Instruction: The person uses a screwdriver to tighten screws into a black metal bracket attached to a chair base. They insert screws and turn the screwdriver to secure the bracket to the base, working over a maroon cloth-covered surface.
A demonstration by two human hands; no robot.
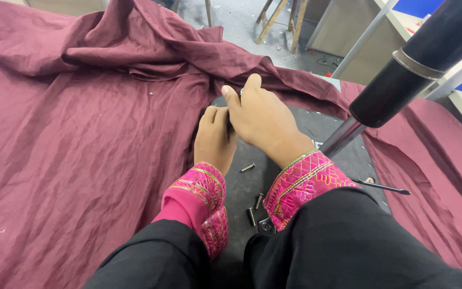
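under both hands (241,126), dark panel (295,126)

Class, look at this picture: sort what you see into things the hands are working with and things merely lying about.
In use:
- left hand, pressed on the dark grey flat panel
- right hand, closed on a small part, too hidden to identify
- maroon cloth at the panel's edge

Lying about:
- short metal screws
- thin black metal rod
- black cylindrical pole
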